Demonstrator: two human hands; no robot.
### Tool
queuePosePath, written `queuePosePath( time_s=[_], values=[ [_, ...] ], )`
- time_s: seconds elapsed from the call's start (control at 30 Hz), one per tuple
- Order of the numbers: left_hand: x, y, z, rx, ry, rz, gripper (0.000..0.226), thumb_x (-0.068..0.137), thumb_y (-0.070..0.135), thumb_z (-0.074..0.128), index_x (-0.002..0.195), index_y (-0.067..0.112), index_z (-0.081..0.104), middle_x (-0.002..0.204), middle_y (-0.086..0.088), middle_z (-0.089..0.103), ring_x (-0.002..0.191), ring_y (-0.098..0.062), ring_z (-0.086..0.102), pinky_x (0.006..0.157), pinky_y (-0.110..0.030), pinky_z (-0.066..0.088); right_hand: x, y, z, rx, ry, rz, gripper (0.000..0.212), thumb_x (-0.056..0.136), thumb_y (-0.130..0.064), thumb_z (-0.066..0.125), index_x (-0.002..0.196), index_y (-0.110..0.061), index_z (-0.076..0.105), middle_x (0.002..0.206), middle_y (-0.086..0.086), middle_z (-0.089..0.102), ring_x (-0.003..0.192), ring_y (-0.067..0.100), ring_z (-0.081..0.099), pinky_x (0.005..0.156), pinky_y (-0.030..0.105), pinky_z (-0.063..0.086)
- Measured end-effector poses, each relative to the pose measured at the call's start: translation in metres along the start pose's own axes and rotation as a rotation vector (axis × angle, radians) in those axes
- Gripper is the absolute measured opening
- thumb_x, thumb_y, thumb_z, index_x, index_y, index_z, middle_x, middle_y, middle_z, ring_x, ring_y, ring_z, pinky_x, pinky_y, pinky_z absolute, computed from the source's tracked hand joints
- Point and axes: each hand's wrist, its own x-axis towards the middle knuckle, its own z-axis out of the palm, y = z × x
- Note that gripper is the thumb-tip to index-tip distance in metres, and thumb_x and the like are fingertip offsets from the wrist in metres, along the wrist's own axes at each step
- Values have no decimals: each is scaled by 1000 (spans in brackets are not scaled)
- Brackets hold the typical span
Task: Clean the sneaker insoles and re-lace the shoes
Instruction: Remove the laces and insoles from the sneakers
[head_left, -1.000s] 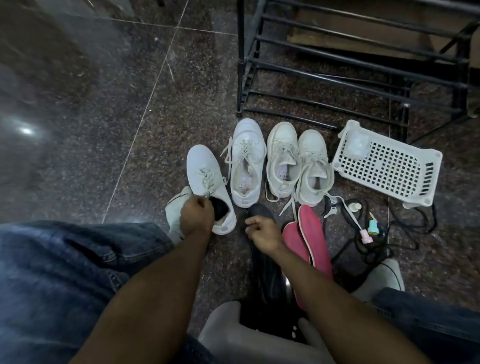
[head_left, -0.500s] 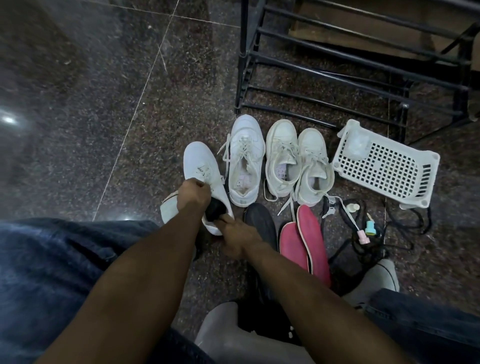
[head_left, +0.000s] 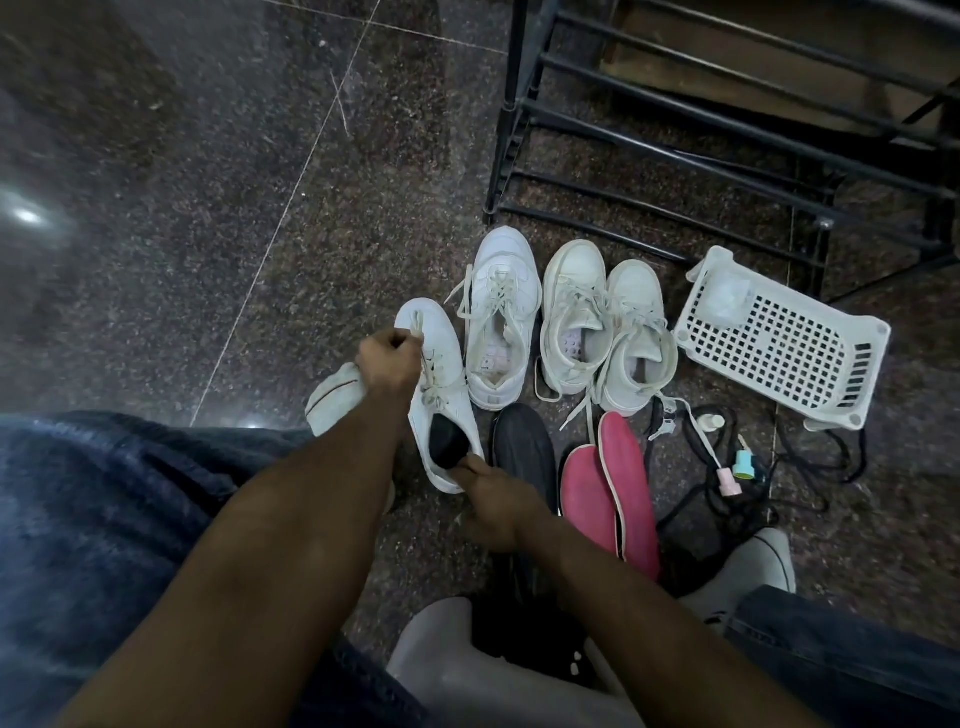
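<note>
Re-lacing sneaker (head_left: 441, 384)
Left hand (head_left: 387, 358) pinched the lace (head_left: 417, 332); right hand (head_left: 485, 506) gripped the heel; a hard tug could unthread it.

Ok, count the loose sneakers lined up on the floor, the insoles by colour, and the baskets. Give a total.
White sneakers: 4
Pink insoles: 2
Black insoles: 2 (one on the floor, one sticking out of the nearest sneaker)
Basket: 1
Total: 9
</note>
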Motion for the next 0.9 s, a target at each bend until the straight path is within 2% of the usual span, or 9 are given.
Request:
queuePosePath(
  time_s=[0.07, 0.27, 0.6, 0.67, 0.73, 0.77, 0.8, 0.83, 0.9],
  values=[
    [0, 1, -1, -87, -6, -44, 23, 84, 14, 67, 61, 17, 64, 65, -6, 66, 66, -25, 64, 71, -39, 59, 2, -1, 0, 6, -8, -1, 63, 85, -24, 59, 144, -22, 35, 139, 2, 35, 117, 33, 51, 87, 44, 46],
    [0, 17, -2, -449, 67, -182, 28, 85, -7, 55, 64, 10, 61, 67, -7, 62, 56, -15, 54, 50, -24, 46, -1, -4, 5, 18, -18, -12, 63, 87, -20, 56, 146, -21, 33, 142, 3, 33, 116, 34, 51, 85, 46, 47],
    [4, 15, -4, -522, 30, -272, 15, 82, -4, 57, 71, 3, 65, 64, -8, 58, 53, -15, 52, 46, -20, 43, -1, -1, 6, -4, -32, -7, 57, 87, -19, 57, 140, -15, 39, 138, 8, 36, 113, 35, 53, 84, 44, 46],
    [4, 2, -2, -295, -72, -263, 6, 82, 5, 61, 86, 3, 64, 75, -12, 61, 66, -24, 60, 52, -25, 50, 2, 2, 5, 36, -61, 24, 52, 86, -21, 59, 136, -14, 44, 135, 7, 38, 115, 34, 52, 88, 44, 47],
    [0, -16, -4, 204, -178, -160, 39, 78, 14, 65, 116, 8, 55, 111, -17, 59, 103, -34, 59, 83, -42, 55, 5, 3, 6, 98, -70, 59, 49, 84, -26, 60, 130, -14, 49, 131, 5, 40, 116, 32, 52, 91, 44, 47],
    [-7, -24, -7, 402, -194, -64, 55, 77, 16, 67, 128, 11, 45, 127, -16, 49, 118, -34, 50, 96, -47, 47, 6, 4, 6, 125, -69, 65, 49, 84, -28, 61, 129, -15, 50, 131, 4, 40, 117, 31, 52, 93, 43, 47],
    [-15, -26, -9, 507, -211, 44, 61, 78, 18, 68, 132, 13, 40, 134, -15, 41, 123, -33, 44, 101, -48, 43, 7, 3, 7, 143, -69, 67, 50, 84, -29, 62, 130, -15, 50, 133, 3, 40, 118, 30, 52, 94, 42, 46],
    [-21, -28, -11, 556, -242, 152, 53, 80, 21, 67, 128, 16, 44, 131, -12, 42, 120, -32, 45, 97, -47, 44, 7, 3, 7, 157, -70, 69, 52, 85, -30, 61, 133, -15, 49, 137, 2, 39, 120, 29, 51, 96, 41, 45],
    [-28, -26, -10, 682, -365, 264, 23, 83, 37, 65, 100, 23, 55, 113, -5, 52, 105, -29, 55, 86, -42, 49, 5, 3, 9, 179, -70, 71, 57, 86, -29, 60, 140, -16, 44, 145, 0, 34, 124, 28, 49, 100, 39, 43]
  ],
)
